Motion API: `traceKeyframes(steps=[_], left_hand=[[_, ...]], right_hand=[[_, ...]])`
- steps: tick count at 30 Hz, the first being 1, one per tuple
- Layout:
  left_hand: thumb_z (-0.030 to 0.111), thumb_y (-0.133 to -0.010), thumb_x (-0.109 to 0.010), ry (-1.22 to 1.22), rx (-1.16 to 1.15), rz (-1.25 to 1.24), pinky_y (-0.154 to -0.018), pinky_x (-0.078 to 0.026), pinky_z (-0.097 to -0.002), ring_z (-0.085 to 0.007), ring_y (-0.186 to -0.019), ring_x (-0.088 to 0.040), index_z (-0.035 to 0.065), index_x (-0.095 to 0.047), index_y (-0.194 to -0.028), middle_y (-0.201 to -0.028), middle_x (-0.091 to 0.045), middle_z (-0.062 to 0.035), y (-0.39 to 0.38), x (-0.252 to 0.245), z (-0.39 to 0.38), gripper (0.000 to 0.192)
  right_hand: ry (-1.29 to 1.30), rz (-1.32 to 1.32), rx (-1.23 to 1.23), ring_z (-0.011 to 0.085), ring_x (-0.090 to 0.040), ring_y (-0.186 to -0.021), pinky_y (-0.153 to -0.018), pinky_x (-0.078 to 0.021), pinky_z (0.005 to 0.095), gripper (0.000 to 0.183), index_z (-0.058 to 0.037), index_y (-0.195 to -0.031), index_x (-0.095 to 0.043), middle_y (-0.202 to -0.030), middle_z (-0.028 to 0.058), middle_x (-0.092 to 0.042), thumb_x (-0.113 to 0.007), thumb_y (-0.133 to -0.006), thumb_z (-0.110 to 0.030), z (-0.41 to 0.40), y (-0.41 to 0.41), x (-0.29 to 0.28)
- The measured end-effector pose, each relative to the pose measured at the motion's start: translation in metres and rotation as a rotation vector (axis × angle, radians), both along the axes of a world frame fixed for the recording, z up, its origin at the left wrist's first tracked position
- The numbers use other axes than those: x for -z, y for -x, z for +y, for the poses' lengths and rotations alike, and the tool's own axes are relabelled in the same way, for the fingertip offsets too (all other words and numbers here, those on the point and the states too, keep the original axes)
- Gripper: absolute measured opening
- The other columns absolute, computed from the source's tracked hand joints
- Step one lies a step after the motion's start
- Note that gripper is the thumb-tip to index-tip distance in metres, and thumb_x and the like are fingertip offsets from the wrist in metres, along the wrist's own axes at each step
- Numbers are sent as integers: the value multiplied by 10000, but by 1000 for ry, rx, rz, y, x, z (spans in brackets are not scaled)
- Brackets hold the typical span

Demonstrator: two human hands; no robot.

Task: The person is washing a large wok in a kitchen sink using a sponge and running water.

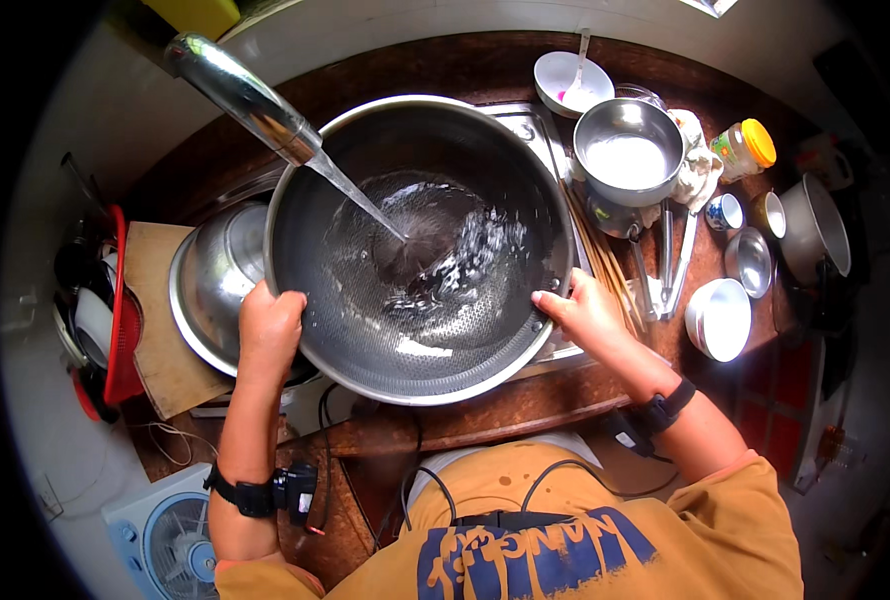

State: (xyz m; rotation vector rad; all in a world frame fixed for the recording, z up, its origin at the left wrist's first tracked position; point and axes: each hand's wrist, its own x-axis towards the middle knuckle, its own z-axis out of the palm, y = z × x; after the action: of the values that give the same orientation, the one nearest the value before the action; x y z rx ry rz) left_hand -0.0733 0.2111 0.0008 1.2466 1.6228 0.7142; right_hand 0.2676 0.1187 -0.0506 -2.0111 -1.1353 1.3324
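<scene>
A large dark metal wok [415, 360] with a textured inner surface is in front of me, under a chrome faucet [257, 105]. A stream of water [358, 196] runs from the spout into the wok, where water swirls. My left hand [271, 324] grips the wok's left rim. On the right side my right hand [583, 307] holds the rim, its thumb over the edge near the rivets. An upturned steel basin [223, 270] lies on a wooden board [156, 315], left of the wok and partly hidden by it and my left arm.
Right of the wok stand a steel pot [628, 154], a white bowl with a spoon [557, 75], a yellow-lidded jar [745, 150], several small bowls and wooden chopsticks [602, 247]. A red basket [118, 300] of dishes is at far left, a fan [182, 547] below.
</scene>
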Motion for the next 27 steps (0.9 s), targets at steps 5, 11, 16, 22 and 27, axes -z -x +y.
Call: traceKeyframes(steps=[5, 11, 16, 22, 27], left_hand=[[22, -702, -478, 138, -110, -69, -604, -405, -255, -116, -666, -509, -60, -585, -896, -772, -574, -39, 26, 15, -33, 236], [5, -725, -476, 194, -134, -307, -740, -430, -260, -140, -788, -550, -52, -576, -965, -902, -602, -61, 18, 42, -65, 266], [28, -745, -491, 87, -54, -178, -615, -411, -247, -87, -669, -495, -17, -585, -900, -788, -577, 7, 7, 55, -65, 187], [69, -721, -490, -48, -62, -39, -547, -393, -259, -81, -595, -459, -38, -571, -792, -646, -533, -5, 0, 39, -41, 152], [56, -714, -481, -35, -121, -13, -539, -395, -266, -96, -581, -469, -40, -588, -833, -665, -539, -4, 23, 33, -37, 187]], right_hand=[[-116, -409, -156, 394, -587, -678, -611, -454, 471, 313, -13, -736, -554, -668, 218, -591, -619, -760, -318, -12, 20, -19], [-138, -595, -158, 388, -577, -613, -558, -448, 473, 307, -18, -686, -514, -604, 199, -570, -609, -773, -297, -38, 24, -43], [-184, -536, -17, 381, -568, -590, -543, -441, 465, 290, -22, -701, -519, -584, 179, -564, -625, -772, -282, -49, 11, -19], [-110, -426, -52, 366, -605, -705, -630, -467, 433, 370, -11, -837, -583, -717, 190, -619, -711, -690, -326, -17, 3, 7], [-144, -400, -127, 374, -601, -759, -679, -470, 440, 394, -3, -841, -554, -749, 220, -611, -708, -679, -328, -6, 26, 2]])
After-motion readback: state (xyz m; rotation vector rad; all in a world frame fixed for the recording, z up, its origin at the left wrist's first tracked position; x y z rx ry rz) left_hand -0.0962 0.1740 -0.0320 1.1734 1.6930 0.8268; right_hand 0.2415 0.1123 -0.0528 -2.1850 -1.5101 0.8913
